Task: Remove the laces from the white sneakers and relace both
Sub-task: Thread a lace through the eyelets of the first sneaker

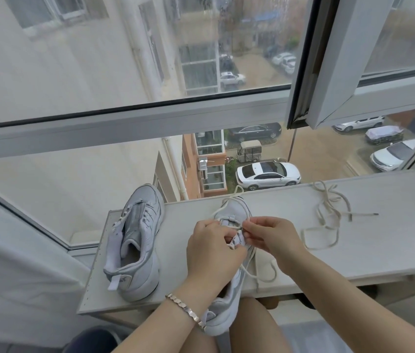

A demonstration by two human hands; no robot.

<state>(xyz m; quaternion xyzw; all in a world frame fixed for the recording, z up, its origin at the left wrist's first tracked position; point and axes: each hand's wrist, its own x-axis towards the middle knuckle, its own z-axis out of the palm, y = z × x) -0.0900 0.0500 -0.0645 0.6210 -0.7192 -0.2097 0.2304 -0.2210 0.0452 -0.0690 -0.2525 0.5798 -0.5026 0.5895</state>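
The left sneaker (135, 240) has a smooth, leather-like white upper with faintly glossy silver-grey panels, and the near sneaker (223, 317) looks the same. The loose lace (328, 215) and the threaded lace (274, 270) are matt, off-white woven cord. The board (367, 245) is matt, pale wood-grain laminate. The bracelet (186, 310) is shiny metal links. The cloth (10, 263) at the left is matt white.

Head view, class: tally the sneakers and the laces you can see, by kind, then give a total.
White leather sneakers: 2
Off-white cord laces: 2
Total: 4
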